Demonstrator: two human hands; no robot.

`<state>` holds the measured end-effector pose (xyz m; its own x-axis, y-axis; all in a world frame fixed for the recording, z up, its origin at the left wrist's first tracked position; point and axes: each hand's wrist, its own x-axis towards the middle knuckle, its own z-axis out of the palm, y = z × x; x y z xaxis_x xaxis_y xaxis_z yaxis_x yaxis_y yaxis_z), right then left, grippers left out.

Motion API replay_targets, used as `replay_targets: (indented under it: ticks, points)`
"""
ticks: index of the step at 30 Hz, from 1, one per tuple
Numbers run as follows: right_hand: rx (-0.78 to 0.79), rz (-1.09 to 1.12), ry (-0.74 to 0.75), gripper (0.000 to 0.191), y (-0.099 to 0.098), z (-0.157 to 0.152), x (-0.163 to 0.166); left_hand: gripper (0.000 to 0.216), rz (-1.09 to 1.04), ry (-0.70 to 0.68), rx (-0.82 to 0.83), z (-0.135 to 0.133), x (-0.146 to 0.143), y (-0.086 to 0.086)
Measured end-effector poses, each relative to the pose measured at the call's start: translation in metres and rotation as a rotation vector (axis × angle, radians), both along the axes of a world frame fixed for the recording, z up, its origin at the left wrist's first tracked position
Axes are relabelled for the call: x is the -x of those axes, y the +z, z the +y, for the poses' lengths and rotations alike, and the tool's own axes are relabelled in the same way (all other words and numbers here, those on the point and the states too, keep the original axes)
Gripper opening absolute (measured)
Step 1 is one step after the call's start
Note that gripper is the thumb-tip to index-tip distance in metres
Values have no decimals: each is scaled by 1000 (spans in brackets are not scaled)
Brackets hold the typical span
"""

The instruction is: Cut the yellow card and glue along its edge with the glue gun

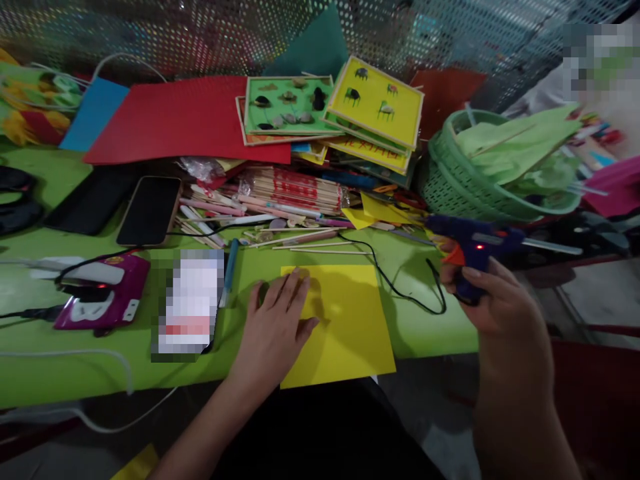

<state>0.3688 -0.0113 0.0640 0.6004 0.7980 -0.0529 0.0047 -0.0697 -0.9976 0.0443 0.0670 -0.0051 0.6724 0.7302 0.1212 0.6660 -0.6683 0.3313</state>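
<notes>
While the left hand (277,320) lies flat with fingers spread on the left edge of a yellow paper sheet (345,327) at lower centre of the frame, the right hand (493,293) grips a blue glue gun (475,243) off to the sheet's right, fingers clamped round its handle. The gun's long axis runs level across the frame, nozzle toward the left, above the green table (415,320). A green basket (450,180) stands behind it.

Flat yellow paper square (345,327) on green table edge; blue glue gun (473,245) aloft.
</notes>
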Motion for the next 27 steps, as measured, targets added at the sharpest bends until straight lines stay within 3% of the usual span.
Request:
replay_targets:
  ticks: [8, 13, 19, 27]
  points:
    - [188, 50, 299, 11, -9, 10, 27, 41, -51, -3, 31, -17, 19, 2]
    - [277, 15, 461, 23, -14, 23, 53, 45, -38, 4, 35, -22, 23, -2]
    - [437, -305, 632, 35, -26, 44, 76, 50, -25, 12, 52, -25, 22, -5]
    - [438, -519, 697, 37, -40, 55, 88, 48, -40, 15, 27, -24, 23, -4]
